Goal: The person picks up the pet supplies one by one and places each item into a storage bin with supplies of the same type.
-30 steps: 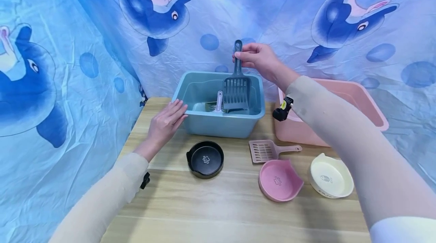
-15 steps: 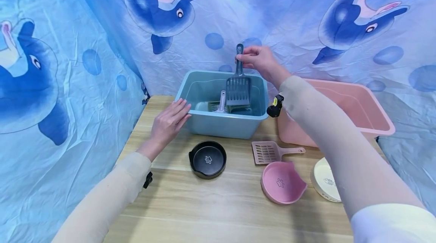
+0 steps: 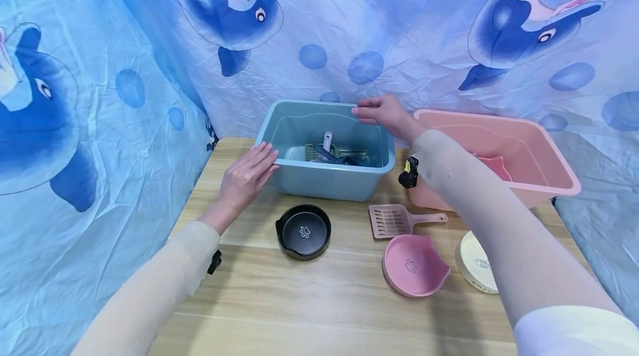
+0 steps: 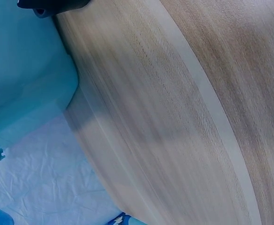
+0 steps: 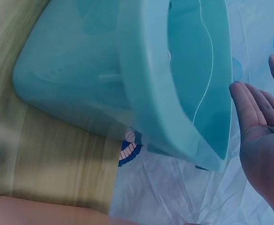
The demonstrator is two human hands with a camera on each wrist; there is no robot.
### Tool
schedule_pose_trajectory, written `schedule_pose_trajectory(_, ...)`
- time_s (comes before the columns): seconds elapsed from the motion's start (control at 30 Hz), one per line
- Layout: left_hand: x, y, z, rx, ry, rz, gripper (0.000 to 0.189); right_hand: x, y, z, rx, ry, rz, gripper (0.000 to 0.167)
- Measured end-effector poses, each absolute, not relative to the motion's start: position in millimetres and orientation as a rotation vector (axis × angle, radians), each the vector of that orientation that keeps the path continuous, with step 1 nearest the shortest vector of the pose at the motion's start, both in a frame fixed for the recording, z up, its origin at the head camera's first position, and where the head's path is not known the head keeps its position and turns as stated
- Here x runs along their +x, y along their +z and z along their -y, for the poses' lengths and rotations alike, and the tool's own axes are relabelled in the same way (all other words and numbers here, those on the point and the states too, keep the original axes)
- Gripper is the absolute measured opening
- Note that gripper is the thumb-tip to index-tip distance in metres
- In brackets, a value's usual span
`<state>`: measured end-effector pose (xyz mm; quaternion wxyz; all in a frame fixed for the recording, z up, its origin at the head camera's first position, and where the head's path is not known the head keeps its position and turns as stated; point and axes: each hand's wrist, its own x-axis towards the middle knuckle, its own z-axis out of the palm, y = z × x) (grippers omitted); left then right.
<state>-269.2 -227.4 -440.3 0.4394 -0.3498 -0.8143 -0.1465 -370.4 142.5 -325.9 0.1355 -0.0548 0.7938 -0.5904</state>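
My left hand [image 3: 244, 176] rests on the front left corner of the light blue litter tray [image 3: 324, 181], fingers straight. Over the tray's back right rim hovers my right hand [image 3: 381, 113]; nothing is in it, and its fingers are loosely extended in the right wrist view [image 5: 263, 126]. Inside the tray lie a dark litter scoop [image 3: 326, 155], a green scoop-like item [image 3: 353, 153] and something with a pale lavender handle [image 3: 327, 141]. The tray's front wall partly hides them.
A pink litter tray [image 3: 464, 127] stands right, holding a pink item [image 3: 496, 167]. In front are a pink scoop [image 3: 391, 222], a black bowl [image 3: 304, 232], a pink bowl [image 3: 415, 267] and a cream bowl [image 3: 476, 264], partly behind my right arm. A curtain [image 3: 399, 29] hangs behind.
My right hand has lowered and let go of the dark scoop, which dropped from upright to lying inside the blue tray. The left hand has stayed on the rim.
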Motion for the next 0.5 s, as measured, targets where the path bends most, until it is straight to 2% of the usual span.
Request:
schedule_pose_trajectory(0.23, -270, -440, 228, -0.876, -0.361, 2.022, 0.039, -360, -328, -152, -0.244, -1.725, -2.181, 0.057)
schedule_pose_trajectory(0.5, -269, -440, 228, -0.876, -0.35, 2.055, 0.039, -329, -322, -178, -0.378, -1.664, -2.106, 0.057)
